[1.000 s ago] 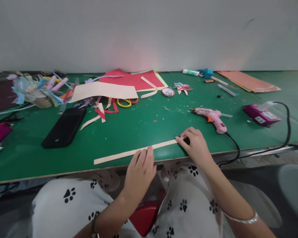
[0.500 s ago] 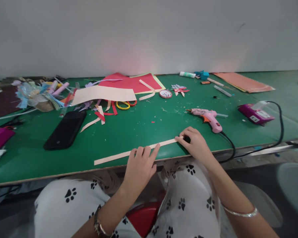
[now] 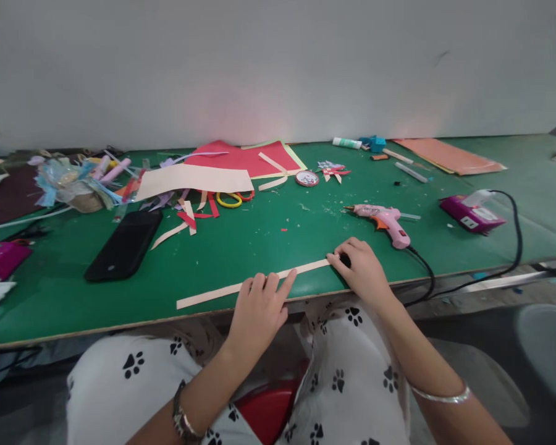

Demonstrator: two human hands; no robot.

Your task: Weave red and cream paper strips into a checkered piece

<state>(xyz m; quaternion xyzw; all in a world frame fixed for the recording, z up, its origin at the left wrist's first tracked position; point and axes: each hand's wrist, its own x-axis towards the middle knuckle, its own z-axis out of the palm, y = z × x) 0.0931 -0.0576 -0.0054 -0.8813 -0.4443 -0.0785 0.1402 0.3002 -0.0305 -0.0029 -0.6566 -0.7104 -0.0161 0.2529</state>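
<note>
A long cream paper strip (image 3: 213, 296) lies flat along the front edge of the green table. My left hand (image 3: 258, 309) rests on its middle with the fingers stretched out, pressing it to the tabletop. At the strip's right end, my right hand (image 3: 359, 269) pinches the tip between thumb and fingers; its fingers partly hide that end. To the right of my right hand lies a pink glue gun (image 3: 382, 219), its nozzle toward the left.
A black phone (image 3: 123, 247) lies at left. Behind are a cream paper sheet (image 3: 194, 178), red paper (image 3: 241, 157), yellow scissor handles (image 3: 228, 199), paper scraps (image 3: 188, 216) and a round badge (image 3: 307, 178). A purple power box (image 3: 472, 214) with a black cable stands at right.
Both hands and the strip stay in practically the same place. The camera view has shifted slightly.
</note>
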